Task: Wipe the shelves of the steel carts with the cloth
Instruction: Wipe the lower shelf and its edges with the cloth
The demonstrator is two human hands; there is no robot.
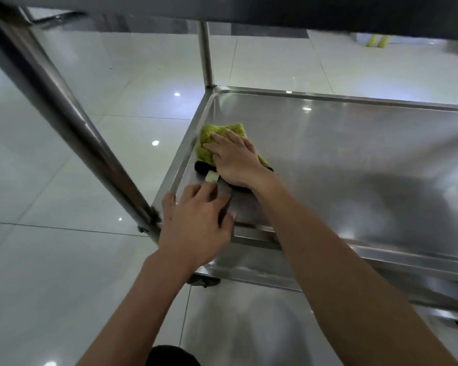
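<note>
A steel cart's lower shelf (pixel 354 159) fills the right half of the head view, its raised rim running along the left and near sides. A yellow-green cloth (pixel 209 140) with a black underside and a small label lies near the shelf's left rim. My right hand (pixel 236 159) presses flat on the cloth, fingers spread toward the left rim. My left hand (pixel 196 225) grips the shelf's near-left corner, thumb over the near rim, fingers resting on the shelf surface.
A thick steel post (pixel 72 122) slants down to the near-left corner, and a thinner post (pixel 206 54) stands at the far-left corner. The upper shelf's underside (pixel 275 9) hangs overhead. A caster (pixel 204 281) sits beneath the corner. Glossy white floor tiles (pixel 64 260) surround the cart.
</note>
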